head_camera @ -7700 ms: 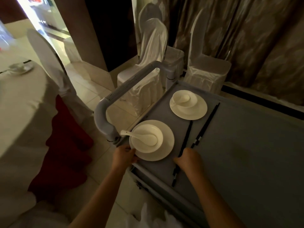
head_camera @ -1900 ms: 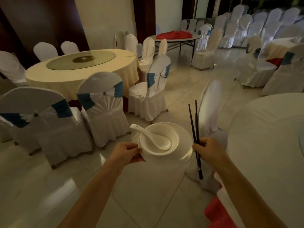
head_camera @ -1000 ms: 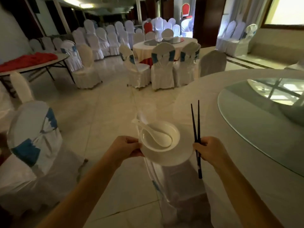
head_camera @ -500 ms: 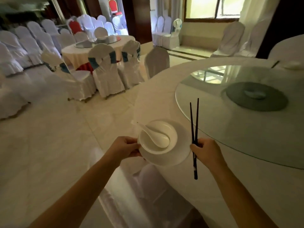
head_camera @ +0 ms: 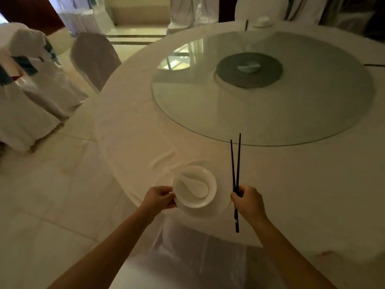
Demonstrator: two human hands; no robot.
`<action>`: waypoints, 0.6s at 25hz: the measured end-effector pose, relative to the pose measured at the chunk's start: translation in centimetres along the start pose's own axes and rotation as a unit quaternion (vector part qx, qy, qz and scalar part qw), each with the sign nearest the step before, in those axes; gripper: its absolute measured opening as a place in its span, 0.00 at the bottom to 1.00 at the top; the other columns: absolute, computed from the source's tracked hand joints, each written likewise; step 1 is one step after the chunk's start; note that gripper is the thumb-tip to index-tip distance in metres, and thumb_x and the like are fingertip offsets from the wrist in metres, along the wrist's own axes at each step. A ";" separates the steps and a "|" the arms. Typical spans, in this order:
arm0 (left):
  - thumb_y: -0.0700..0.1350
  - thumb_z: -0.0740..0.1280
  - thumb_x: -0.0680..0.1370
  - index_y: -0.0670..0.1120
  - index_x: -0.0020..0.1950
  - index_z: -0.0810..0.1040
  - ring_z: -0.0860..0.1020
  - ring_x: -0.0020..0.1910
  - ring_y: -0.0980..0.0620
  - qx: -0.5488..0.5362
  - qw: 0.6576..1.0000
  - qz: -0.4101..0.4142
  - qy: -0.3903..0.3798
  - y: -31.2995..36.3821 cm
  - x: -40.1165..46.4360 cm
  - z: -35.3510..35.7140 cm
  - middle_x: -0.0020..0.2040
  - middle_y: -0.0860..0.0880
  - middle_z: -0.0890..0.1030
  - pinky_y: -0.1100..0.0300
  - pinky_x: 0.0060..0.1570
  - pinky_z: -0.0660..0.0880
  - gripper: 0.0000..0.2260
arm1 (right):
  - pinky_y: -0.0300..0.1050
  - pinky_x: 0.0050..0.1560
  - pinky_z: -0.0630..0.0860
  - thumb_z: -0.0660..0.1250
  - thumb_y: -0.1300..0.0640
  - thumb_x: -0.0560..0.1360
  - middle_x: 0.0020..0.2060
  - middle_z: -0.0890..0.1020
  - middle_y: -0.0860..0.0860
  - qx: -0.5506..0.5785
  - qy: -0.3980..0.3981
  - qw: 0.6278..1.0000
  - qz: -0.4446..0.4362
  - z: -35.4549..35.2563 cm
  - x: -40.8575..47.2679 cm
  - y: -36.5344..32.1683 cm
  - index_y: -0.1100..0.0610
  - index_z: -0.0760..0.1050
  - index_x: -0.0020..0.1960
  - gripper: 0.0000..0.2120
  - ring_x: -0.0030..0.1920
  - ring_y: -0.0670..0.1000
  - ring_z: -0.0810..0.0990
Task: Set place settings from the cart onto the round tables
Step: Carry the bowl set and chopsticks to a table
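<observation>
My left hand (head_camera: 159, 198) grips the left rim of a white plate (head_camera: 218, 207) that carries a white bowl (head_camera: 194, 187) with a white spoon (head_camera: 192, 185) lying in it. The plate hangs over the near edge of a round table with a white cloth (head_camera: 129, 126). My right hand (head_camera: 248, 200) is closed around a pair of black chopsticks (head_camera: 235, 163), which point away from me toward the glass turntable (head_camera: 260, 113). The plate's underside is hidden, so I cannot tell if it touches the cloth.
A white-covered chair (head_camera: 187, 257) stands tucked under the table edge just below my hands. More covered chairs (head_camera: 94, 59) stand at the left and behind the table. A place setting (head_camera: 262, 19) sits at the far rim, and a grey disc (head_camera: 250, 69) marks the turntable's centre.
I have turned and stepped up to the table; plate and chopsticks, before held beside its edge, are now over the cloth near the front rim. Both hands keep their grip.
</observation>
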State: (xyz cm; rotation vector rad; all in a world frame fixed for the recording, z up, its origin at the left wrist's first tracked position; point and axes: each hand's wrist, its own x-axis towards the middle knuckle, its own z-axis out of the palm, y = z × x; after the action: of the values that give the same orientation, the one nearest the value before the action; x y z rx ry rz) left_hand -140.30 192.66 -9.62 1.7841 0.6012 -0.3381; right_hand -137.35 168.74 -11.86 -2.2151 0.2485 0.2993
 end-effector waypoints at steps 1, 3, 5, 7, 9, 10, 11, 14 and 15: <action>0.33 0.64 0.76 0.34 0.57 0.77 0.82 0.30 0.57 0.005 1.000 0.000 -0.014 -0.7 1.1 0.1 0.42 0.40 0.81 0.67 0.34 0.80 0.11 | 0.37 0.30 0.67 0.64 0.61 0.74 0.34 0.76 0.52 0.002 0.006 1.000 0.016 1.0 0.2 0.7 0.59 0.73 0.41 0.04 0.36 0.53 0.76; 0.32 0.64 0.76 0.33 0.56 0.78 0.82 0.30 0.58 0.006 0.999 -0.008 -0.033 -1.9 2.9 0.4 0.38 0.41 0.81 0.68 0.32 0.79 0.10 | 0.37 0.28 0.67 0.64 0.60 0.74 0.35 0.76 0.51 0.004 0.018 0.999 0.039 2.7 0.5 1.9 0.58 0.73 0.42 0.03 0.36 0.52 0.75; 0.32 0.64 0.75 0.34 0.54 0.79 0.82 0.29 0.57 0.005 0.999 -0.013 -0.051 -2.7 4.3 0.7 0.32 0.47 0.83 0.68 0.31 0.78 0.09 | 0.36 0.27 0.66 0.64 0.60 0.75 0.34 0.76 0.51 0.004 0.029 0.998 0.057 3.8 0.9 2.8 0.58 0.73 0.41 0.04 0.35 0.50 0.74; 0.32 0.63 0.75 0.36 0.51 0.80 0.82 0.30 0.57 0.006 0.998 -0.010 -0.068 -2.9 5.4 0.8 0.28 0.51 0.83 0.68 0.31 0.78 0.08 | 0.36 0.27 0.64 0.64 0.60 0.75 0.32 0.75 0.50 0.002 0.033 0.997 0.073 4.6 1.1 3.4 0.59 0.72 0.40 0.05 0.33 0.50 0.73; 0.32 0.64 0.76 0.39 0.48 0.80 0.82 0.30 0.56 0.011 0.996 -0.005 -0.083 -3.2 6.3 1.0 0.27 0.52 0.83 0.68 0.31 0.78 0.07 | 0.37 0.27 0.64 0.63 0.60 0.74 0.32 0.75 0.50 0.004 0.042 0.995 0.087 5.3 1.1 3.8 0.60 0.72 0.39 0.06 0.34 0.50 0.74; 0.32 0.64 0.76 0.41 0.47 0.80 0.82 0.30 0.56 0.010 0.996 -0.004 -0.086 -3.3 6.6 1.1 0.27 0.52 0.83 0.68 0.31 0.78 0.07 | 0.37 0.28 0.65 0.63 0.60 0.74 0.33 0.76 0.51 0.005 0.049 0.995 0.090 5.7 1.1 4.0 0.60 0.72 0.39 0.06 0.34 0.51 0.74; 0.33 0.64 0.76 0.42 0.46 0.80 0.82 0.30 0.56 0.009 0.996 -0.003 -0.088 -3.5 6.8 1.1 0.27 0.52 0.83 0.68 0.31 0.78 0.07 | 0.37 0.28 0.65 0.63 0.61 0.74 0.33 0.76 0.51 0.005 0.057 0.994 0.092 5.9 1.0 4.1 0.60 0.72 0.39 0.05 0.35 0.51 0.74; 0.33 0.65 0.75 0.42 0.46 0.81 0.82 0.30 0.57 0.009 0.996 -0.001 -0.084 -4.2 7.1 1.3 0.27 0.52 0.83 0.68 0.31 0.78 0.07 | 0.35 0.29 0.65 0.63 0.62 0.74 0.35 0.76 0.52 0.006 0.075 0.993 0.091 6.2 0.8 4.0 0.59 0.72 0.39 0.05 0.36 0.51 0.74; 0.33 0.65 0.75 0.43 0.46 0.81 0.82 0.30 0.57 0.011 0.996 0.001 -0.083 -4.4 7.2 1.2 0.27 0.53 0.83 0.68 0.31 0.78 0.07 | 0.34 0.29 0.65 0.64 0.61 0.75 0.36 0.77 0.52 0.008 0.076 0.993 0.088 6.2 0.8 4.0 0.59 0.72 0.40 0.05 0.37 0.51 0.74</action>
State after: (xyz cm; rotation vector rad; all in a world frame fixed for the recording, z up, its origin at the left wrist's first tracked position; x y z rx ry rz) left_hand -136.66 194.00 -17.24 1.7574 0.4793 -0.4877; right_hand -138.50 171.13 -18.76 -2.2058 0.5283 0.2233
